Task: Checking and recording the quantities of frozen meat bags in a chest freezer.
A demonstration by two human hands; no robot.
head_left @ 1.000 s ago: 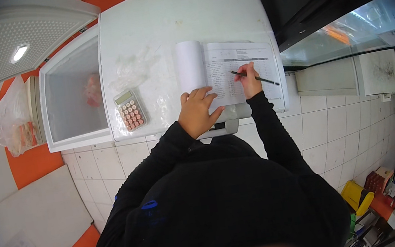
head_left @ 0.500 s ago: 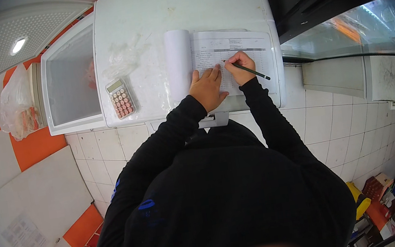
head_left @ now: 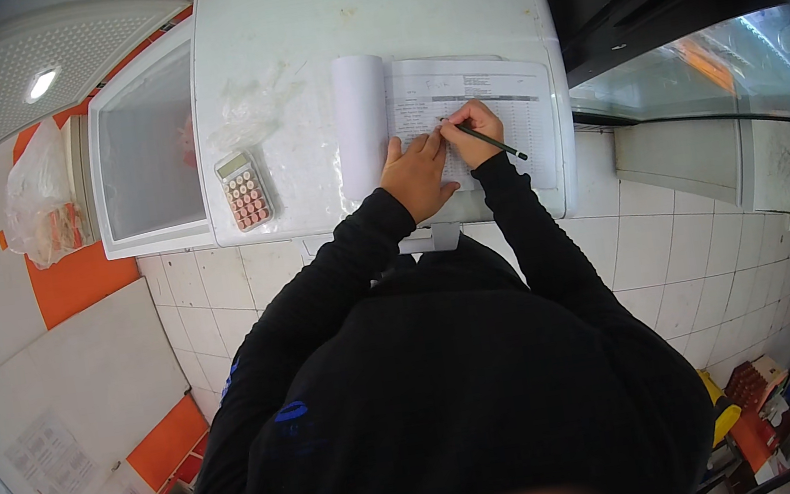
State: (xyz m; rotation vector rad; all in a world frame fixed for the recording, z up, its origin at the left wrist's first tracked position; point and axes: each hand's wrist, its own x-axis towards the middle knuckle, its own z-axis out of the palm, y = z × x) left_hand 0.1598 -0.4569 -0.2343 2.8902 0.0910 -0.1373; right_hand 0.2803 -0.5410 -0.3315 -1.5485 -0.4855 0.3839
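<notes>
A stack of printed sheets point(head_left: 504, 90) with tables on it lies on the white chest top, its turned-over pages point(head_left: 362, 120) curling up on the left. My left hand point(head_left: 418, 179) rests flat on the sheets, fingers spread. Between the fingers of my right hand point(head_left: 475, 133) is a dark green pencil point(head_left: 507, 147), its tip on the page close to my left fingertips. Left of the papers, a calculator point(head_left: 246, 189) with pinkish round keys lies at a slant.
Crumpled clear plastic point(head_left: 257, 110) lies above the calculator. Farther left is an open white freezer compartment point(head_left: 149, 150), beside a hanging plastic bag point(head_left: 45, 200). A glass-sided case point(head_left: 704, 77) stands at right over white floor tiles point(head_left: 652, 241).
My right hand and the pencil have shifted slightly left, nearer to my left fingertips. The left hand stays flat on the sheets. The whole view has shifted a little.
</notes>
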